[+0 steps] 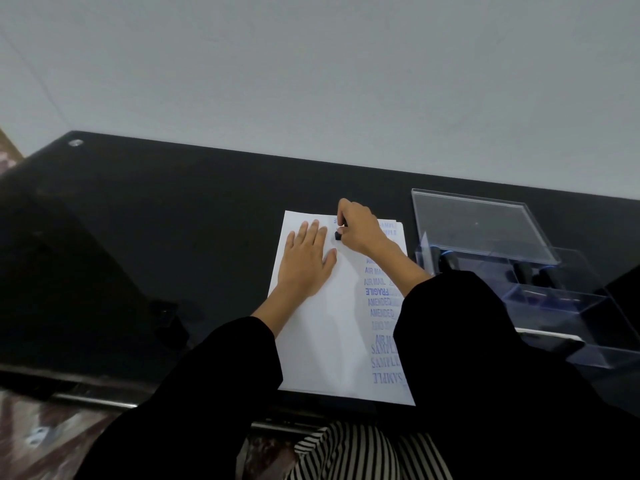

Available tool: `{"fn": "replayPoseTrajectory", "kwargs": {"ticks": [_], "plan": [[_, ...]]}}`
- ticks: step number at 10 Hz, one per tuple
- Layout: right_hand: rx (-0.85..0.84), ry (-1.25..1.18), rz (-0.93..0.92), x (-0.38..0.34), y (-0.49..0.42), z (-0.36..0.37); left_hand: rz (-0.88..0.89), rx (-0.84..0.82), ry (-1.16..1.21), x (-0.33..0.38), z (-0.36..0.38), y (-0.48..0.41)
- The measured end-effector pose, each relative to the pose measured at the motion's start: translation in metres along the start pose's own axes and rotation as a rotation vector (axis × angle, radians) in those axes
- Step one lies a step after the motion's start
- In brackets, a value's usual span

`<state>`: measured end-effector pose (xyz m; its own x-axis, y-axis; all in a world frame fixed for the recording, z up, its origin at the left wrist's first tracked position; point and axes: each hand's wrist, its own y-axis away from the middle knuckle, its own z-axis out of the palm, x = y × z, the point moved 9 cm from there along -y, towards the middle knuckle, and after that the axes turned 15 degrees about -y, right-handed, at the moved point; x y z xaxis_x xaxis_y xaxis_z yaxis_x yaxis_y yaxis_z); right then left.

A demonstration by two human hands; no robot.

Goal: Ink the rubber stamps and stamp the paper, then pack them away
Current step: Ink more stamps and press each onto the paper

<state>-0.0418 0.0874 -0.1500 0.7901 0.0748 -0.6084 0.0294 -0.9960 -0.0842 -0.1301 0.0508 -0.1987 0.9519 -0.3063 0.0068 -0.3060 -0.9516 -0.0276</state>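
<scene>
Right fingers point(341, 210) pinch stamp point(337, 235); left fingers point(313, 229) press paper point(322, 341) flat.

The white paper point(311, 348) lay flat, with blue imprints point(379, 302) reading SAMPLE, AMENDED, FRAGILE and AIR MAIL running down its right side. A small black stamp point(337, 234), mostly hidden in the right hand point(360, 230), seemed pressed near the sheet's top edge. More dark stamps point(446, 263) stood in the clear case point(485, 226), its lid raised, just right of the paper.

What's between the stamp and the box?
Nothing visible. The right hand pinches the stamp at the paper's far edge; the box sits just right of the paper, lid apparently raised. Only paper and bare desk lie between.
</scene>
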Motion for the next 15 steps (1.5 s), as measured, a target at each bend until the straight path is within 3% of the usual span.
{"fn": "replayPoseTrajectory", "kwargs": {"ticks": [5,9,11,15], "plan": [[0.083,-0.006,-0.039,-0.001,0.009,0.001,-0.004,0.017,-0.004,-0.001,0.001,-0.001],[-0.02,-0.016,-0.014,0.001,-0.004,0.001,-0.008,0.021,0.003,0.0,0.001,-0.001],[0.07,-0.022,-0.082,0.001,0.007,0.001,-0.008,0.031,-0.005,-0.001,0.002,-0.001],[-0.039,-0.027,-0.03,0.001,-0.003,0.001,-0.014,0.032,0.027,-0.001,0.0,-0.001]]}}
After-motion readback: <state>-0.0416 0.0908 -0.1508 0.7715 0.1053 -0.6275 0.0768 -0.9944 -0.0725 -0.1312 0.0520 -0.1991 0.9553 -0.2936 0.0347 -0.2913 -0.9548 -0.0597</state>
